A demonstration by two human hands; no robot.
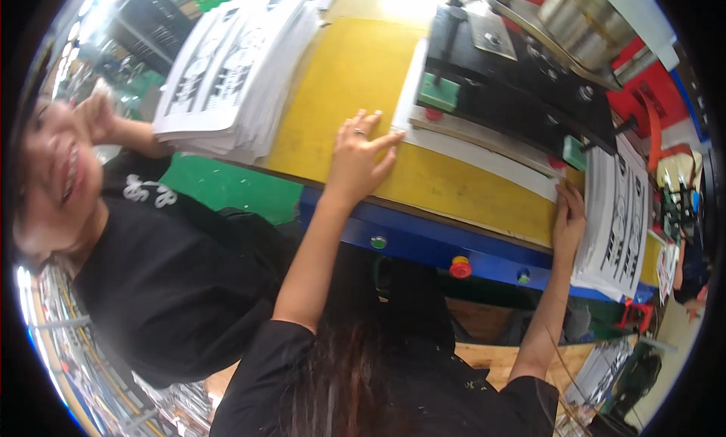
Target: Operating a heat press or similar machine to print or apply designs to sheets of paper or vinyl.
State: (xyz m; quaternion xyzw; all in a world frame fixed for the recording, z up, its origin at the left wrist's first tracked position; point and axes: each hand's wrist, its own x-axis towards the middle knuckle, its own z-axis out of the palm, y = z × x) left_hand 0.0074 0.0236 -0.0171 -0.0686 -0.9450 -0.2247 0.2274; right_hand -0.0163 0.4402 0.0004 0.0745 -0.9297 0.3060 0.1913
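Note:
A white paper sheet (484, 161) lies on the yellow tabletop (340, 66), its far part hidden beneath a black press plate (514, 96). My left hand (359, 157) is open, fingers spread, with a ring on one finger; its fingertips rest at the sheet's left end. At the sheet's right end, my right hand (569, 216) has its fingers stretched toward the corner, beside a stack of printed sheets (620, 217). A metal bar (484, 140) and green pads (439, 93) are at the press's near side.
A taller stack of printed sheets (227, 74) stands at the table's left. Next to it is another person in a black shirt (174, 263). The blue front panel (416, 248) carries a red knob (460, 267) and green buttons (378, 242). A metal cylinder (586, 24) sits on the machine.

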